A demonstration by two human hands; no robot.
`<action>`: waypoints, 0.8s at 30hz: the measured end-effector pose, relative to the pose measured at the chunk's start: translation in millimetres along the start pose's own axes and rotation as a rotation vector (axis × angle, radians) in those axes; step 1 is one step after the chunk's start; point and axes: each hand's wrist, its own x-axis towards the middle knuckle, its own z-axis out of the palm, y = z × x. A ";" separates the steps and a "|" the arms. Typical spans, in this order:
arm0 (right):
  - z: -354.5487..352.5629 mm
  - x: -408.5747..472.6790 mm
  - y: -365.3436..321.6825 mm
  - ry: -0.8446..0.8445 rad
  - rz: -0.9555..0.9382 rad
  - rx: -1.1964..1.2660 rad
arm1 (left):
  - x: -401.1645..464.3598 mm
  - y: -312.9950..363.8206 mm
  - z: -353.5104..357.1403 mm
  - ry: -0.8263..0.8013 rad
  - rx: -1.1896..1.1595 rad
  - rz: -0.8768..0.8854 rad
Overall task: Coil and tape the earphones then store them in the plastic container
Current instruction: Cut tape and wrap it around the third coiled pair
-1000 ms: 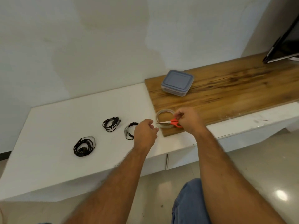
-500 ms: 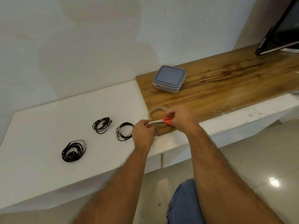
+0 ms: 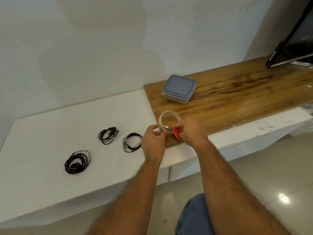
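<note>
Both forearms reach fwd from the bottom of the view, hands nearly meeting at the front edge of the wood board (image 3: 237, 92). R hand (image 3: 191, 131) is curled, knuckles up, closed round the red handles of the scissors (image 3: 175, 134); blades point left toward the other hand, across the near rim of the tape roll (image 3: 170, 121). Whether the blades are apart or together is too small to tell. L hand (image 3: 153, 141) sits just left of the scissor tips, back of hand up, wrist straight, thumb & fingers pinched together; looks like it grips a bit of tape, but the strip is too faint to be sure. Hands close, not touching as far as seen.

Tape roll lies flat on the board, right behind both hands. Plastic container (image 3: 178, 89) w/ grey-blue lid on, further back on the board, beyond the R hand, well apart from it.

Three black earphone coils on the white counter (image 3: 59, 129), all left of the L hand: nearest coil (image 3: 133, 142) just beside it, middle coil (image 3: 107, 135) further left, far coil (image 3: 77, 162) well left & nearer the person.
</note>
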 end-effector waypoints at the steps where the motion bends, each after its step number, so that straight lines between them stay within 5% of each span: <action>1: -0.8 -0.3 -0.9 -0.001 0.001 -0.006 | 0.1 -0.5 0.4 -0.012 -0.010 0.020; 10: -5.0 -4.0 -11.3 -0.080 -0.003 -0.002 | 2.2 -3.0 5.8 -0.053 -0.057 0.065; 24: -6.2 -3.2 -5.4 -0.227 -0.023 0.266 | 5.0 -4.8 -6.7 -0.253 -0.457 -0.236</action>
